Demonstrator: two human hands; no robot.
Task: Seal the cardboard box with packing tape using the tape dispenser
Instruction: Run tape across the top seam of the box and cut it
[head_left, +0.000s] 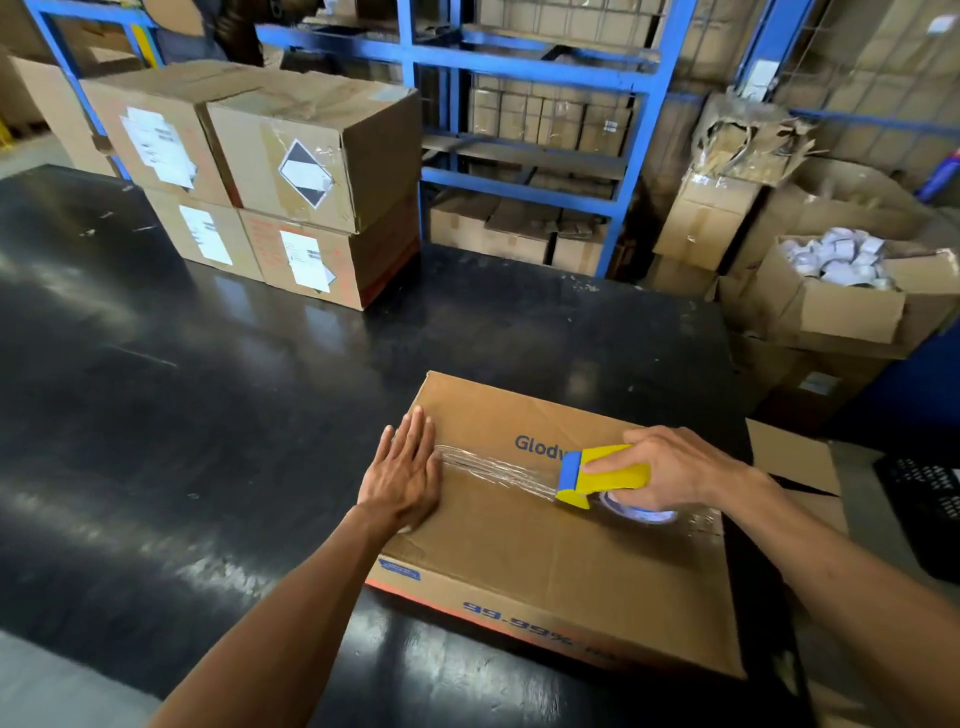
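While the left hand (404, 470) lies flat and open on the box (545, 551) on the black table (208, 389), the right hand (662, 467) grips the yellow tape dispenser (597, 475), pointing left along the tape (493, 470)

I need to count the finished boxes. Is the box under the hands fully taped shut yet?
Not yet. The box's flaps lie flat, but the clear tape spans only from the left hand to the dispenser in the right hand.
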